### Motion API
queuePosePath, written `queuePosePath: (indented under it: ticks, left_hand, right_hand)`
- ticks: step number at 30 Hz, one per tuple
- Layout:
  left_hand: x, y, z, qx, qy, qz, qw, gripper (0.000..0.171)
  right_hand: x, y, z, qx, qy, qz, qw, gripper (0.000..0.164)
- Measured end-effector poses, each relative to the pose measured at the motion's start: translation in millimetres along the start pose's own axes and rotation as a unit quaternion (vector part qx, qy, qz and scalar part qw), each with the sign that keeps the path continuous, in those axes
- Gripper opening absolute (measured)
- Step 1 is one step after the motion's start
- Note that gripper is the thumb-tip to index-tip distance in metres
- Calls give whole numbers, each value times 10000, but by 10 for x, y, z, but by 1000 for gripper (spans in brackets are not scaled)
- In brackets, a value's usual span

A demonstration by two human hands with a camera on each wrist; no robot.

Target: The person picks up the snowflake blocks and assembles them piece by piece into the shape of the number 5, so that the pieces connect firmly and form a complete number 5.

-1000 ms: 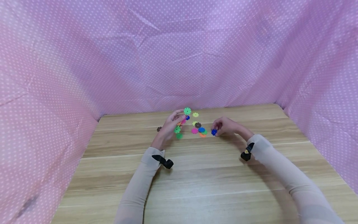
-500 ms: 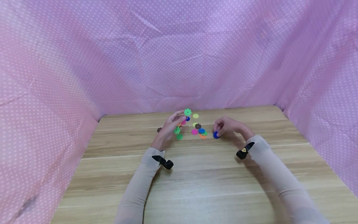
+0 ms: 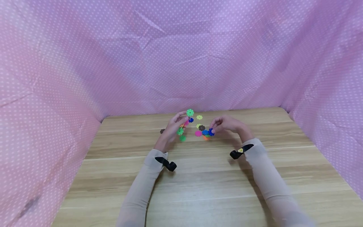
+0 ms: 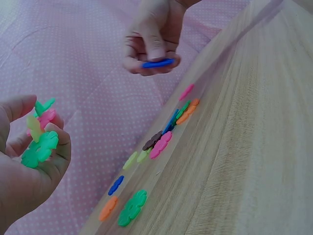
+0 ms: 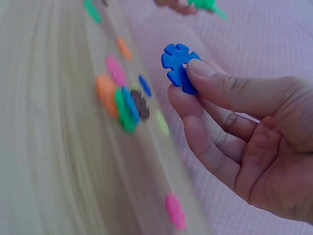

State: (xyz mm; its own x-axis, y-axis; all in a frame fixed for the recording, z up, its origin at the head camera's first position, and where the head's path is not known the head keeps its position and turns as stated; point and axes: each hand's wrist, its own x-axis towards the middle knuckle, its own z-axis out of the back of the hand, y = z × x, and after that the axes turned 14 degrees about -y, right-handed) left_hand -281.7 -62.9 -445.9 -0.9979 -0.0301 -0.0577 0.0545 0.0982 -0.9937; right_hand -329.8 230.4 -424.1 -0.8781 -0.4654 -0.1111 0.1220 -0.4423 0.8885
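Observation:
My left hand (image 3: 171, 128) holds a small cluster of joined flower-shaped plastic discs, with green, yellow and pink pieces; a green disc (image 4: 40, 149) faces the camera in the left wrist view. Between thumb and fingers, my right hand (image 3: 229, 124) pinches a single blue flower-shaped disc (image 5: 176, 61) with notched edges. That disc is raised above the table, apart from the cluster. Loose discs lie between and below the hands, among them a pink disc (image 3: 198, 134), a brown disc (image 3: 201, 128) and an orange disc (image 5: 106, 94) beside overlapping green and blue ones.
The wooden table (image 3: 187, 189) reaches back to a pink dotted curtain (image 3: 181, 56), which also hangs at both sides. A yellow disc (image 3: 199, 117) lies near the far edge. Another brown disc (image 3: 162, 130) is left of my left hand.
My right hand, after a small shift right, has moved left with the blue disc toward the loose pieces. My left hand and its cluster have stayed nearly still.

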Motion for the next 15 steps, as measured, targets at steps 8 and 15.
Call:
queuePosePath:
  ticks: [8, 15]
  left_hand:
    - [9, -8, -17, -507, -177, 58, 9985, 39]
    - [-3, -23, -16, -619, -401, 144, 9972, 41]
  right_hand:
    - [129, 187, -248, 608, -270, 440, 9968, 21]
    - [178, 281, -437, 1044, -322, 651, 9919, 17]
